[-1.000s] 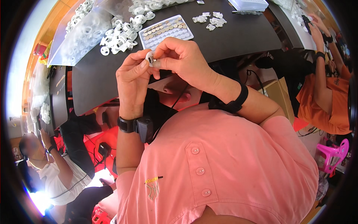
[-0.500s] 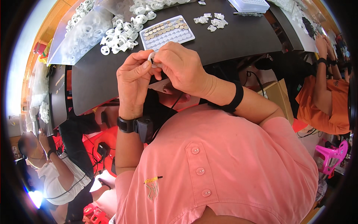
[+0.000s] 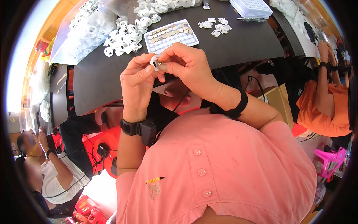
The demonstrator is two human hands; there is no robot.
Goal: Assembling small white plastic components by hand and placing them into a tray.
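Above the near edge of the dark table, my left hand [image 3: 137, 78] pinches a small white ring-shaped plastic part [image 3: 153, 61] between thumb and fingers. A dark opening shows in the part. My right hand [image 3: 192, 67] meets it from the right, thumb and forefinger closed on a small shiny piece [image 3: 160, 64] at the part's side; its exact kind is too small to tell. Just beyond my hands lies a white tray [image 3: 158, 46] with round pockets, several holding coin-like metal discs [image 3: 167, 33]. A heap of similar white ring parts [image 3: 125, 41] sits left of the tray.
A clear bag of white parts [image 3: 84, 41] lies on the table [image 3: 100, 80] at the left. Small white pieces [image 3: 220, 27] are right of the tray, near stacked trays [image 3: 251, 8]. Co-workers sit at both sides; a cardboard box [image 3: 279, 102] stands below right.
The white part has turned, so its dark opening shows more. My right thumb and forefinger have shifted, uncovering a shiny piece at its side. The whole view has moved slightly.
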